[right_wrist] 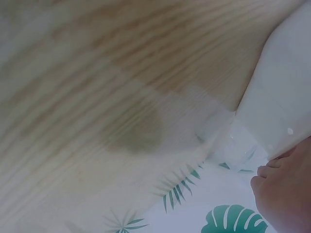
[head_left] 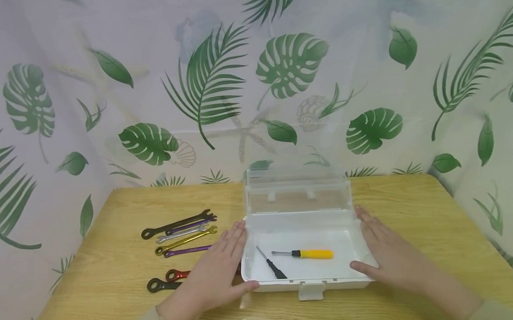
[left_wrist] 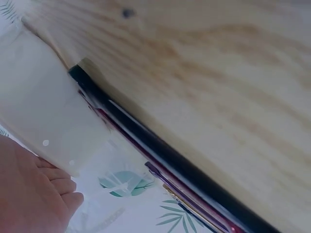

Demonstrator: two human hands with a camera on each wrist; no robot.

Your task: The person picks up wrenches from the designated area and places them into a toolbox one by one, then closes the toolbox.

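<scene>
A pale cloth printed with green leaves (head_left: 245, 98) hangs behind a wood-grain table (head_left: 297, 313). On the table stands a white box (head_left: 279, 287), its clear lid (head_left: 299, 199) raised at the back. The person's hands flank it: the left hand (head_left: 216, 272) lies along the left wall with fingers straight and thumb at the front corner; the right hand (head_left: 394, 258) lies along the right wall, fingers extended, thumb over the rim. Both touch the box without clenching. Left of the box lie wrenches: a long black wrench (head_left: 175, 224) farthest back, then a small purple wrench (head_left: 188, 226), a silver wrench (head_left: 182, 233), a gold wrench (head_left: 187, 241) and a larger purple wrench (head_left: 189, 250); nearer, a red wrench (head_left: 180, 275) and another black wrench (head_left: 164, 285), partly hidden by the left hand. Inside the box rest a yellow screwdriver (head_left: 316, 254), handle rightward, and a slanted black screwdriver (head_left: 275, 268). A latch (head_left: 311, 291) hangs in front
</scene>
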